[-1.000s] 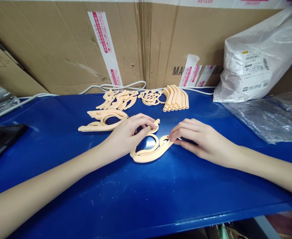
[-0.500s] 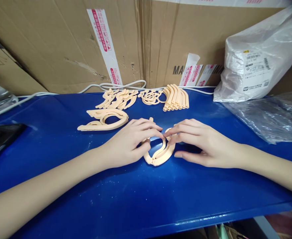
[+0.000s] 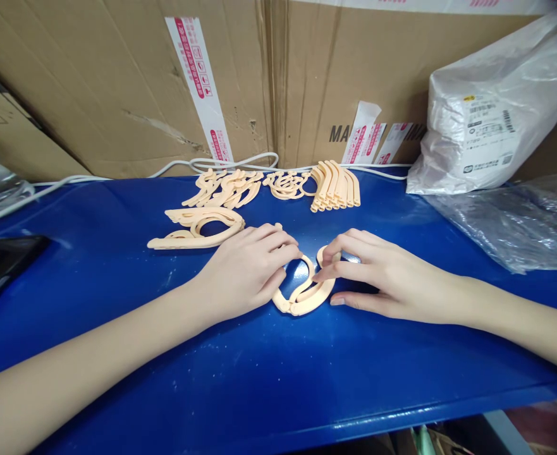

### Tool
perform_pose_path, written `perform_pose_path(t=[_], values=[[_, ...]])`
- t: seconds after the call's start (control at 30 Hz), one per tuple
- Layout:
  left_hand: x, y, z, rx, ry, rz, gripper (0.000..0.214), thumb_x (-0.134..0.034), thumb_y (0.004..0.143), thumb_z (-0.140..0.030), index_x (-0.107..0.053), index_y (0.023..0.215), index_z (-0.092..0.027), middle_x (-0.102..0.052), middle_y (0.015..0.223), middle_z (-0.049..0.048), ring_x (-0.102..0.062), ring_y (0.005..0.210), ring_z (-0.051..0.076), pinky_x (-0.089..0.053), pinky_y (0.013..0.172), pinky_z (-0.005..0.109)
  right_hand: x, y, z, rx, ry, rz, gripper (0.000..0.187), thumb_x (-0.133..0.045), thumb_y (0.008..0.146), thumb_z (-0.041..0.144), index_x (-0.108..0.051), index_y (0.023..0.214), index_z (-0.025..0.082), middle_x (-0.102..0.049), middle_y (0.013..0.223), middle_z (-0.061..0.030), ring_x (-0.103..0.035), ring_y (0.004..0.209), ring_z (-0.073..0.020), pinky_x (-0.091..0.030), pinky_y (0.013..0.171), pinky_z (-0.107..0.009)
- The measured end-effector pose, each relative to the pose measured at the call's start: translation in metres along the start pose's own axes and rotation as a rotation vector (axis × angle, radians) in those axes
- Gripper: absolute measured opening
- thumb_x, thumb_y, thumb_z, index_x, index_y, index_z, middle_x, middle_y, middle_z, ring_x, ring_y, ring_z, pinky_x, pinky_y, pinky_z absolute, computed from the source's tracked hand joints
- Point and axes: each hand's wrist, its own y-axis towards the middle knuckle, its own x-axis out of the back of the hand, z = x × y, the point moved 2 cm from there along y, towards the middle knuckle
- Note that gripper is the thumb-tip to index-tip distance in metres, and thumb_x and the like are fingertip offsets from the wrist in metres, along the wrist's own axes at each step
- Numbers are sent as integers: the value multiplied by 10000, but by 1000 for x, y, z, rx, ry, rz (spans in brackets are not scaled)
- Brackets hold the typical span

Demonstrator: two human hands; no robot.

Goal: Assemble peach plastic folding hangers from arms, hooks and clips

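A beige plastic folding hanger (image 3: 312, 300) lies folded on the blue table, its curved pieces joined at the near end. My left hand (image 3: 250, 265) is closed around its left side, and the fingers hide much of that part. From the right, my right hand (image 3: 377, 275) grips the other side, with bent fingers at the upper curve and the thumb low by the outer edge. Just behind my left hand rests a stack of folded beige hangers (image 3: 202, 240).
Along the back lie piles of beige hook-shaped pieces (image 3: 228, 188), thin looped pieces (image 3: 285, 184) and curved arms (image 3: 335, 186). Cardboard boxes (image 3: 126, 76) and a white cable (image 3: 169, 165) stand behind. A plastic bag (image 3: 491, 126) is at right, a dark phone-like object (image 3: 7, 265) at left.
My left hand has shifted slightly left and its fingers have drawn back from the middle of the hanger. My right fingers have curled a little more over the right curve.
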Motion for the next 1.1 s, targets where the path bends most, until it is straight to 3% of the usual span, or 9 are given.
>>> perform_pose_path(t=[0.33, 0.5, 0.73, 0.97, 1.1], values=[[-1, 0, 0, -106, -91, -26, 379, -377, 824, -23, -592, 1100, -169, -661, 1153, 55, -540, 1131, 222, -364, 1005, 405, 3, 2, 6, -27, 154, 47, 137, -542, 922, 309, -614, 923, 192, -552, 1166, -93, -494, 1114, -197, -397, 937, -359], [-1, 1, 5, 30, -134, -25, 291, -422, 908, -99, -579, 1144, -168, -616, 1251, 74, -527, 1148, 241, -420, 930, 413, 5, 1, 2, -21, 95, 40, 146, -498, 940, 255, -634, 973, 213, -535, 1181, -88, -490, 1100, -206, -407, 929, -382], [-2, 0, 13, 180, -273, -84, 507, -354, 799, 26, -509, 1241, -168, -546, 1325, 81, -475, 1233, 216, -378, 1054, 438, 3, 0, -15, -162, -73, -137, 203, -494, 938, 267, -610, 1089, 197, -589, 1127, -97, -558, 1040, -217, -481, 900, -385], [-2, 2, 9, 168, -282, -54, 394, -467, 845, -120, -504, 1232, -180, -520, 1347, 92, -450, 1259, 235, -364, 1070, 456, 2, -1, -10, -176, -59, -113, 249, -467, 941, 244, -636, 1117, 195, -639, 1114, -88, -632, 967, -202, -525, 856, -363], [0, 1, 5, 113, -304, -4, 498, -572, 798, -211, -470, 1285, -200, -446, 1427, 101, -360, 1345, 267, -316, 1110, 483, 4, 1, -6, -111, 58, -95, 248, -469, 946, 243, -625, 1134, 197, -658, 1129, -83, -615, 1022, -196, -502, 884, -354]])
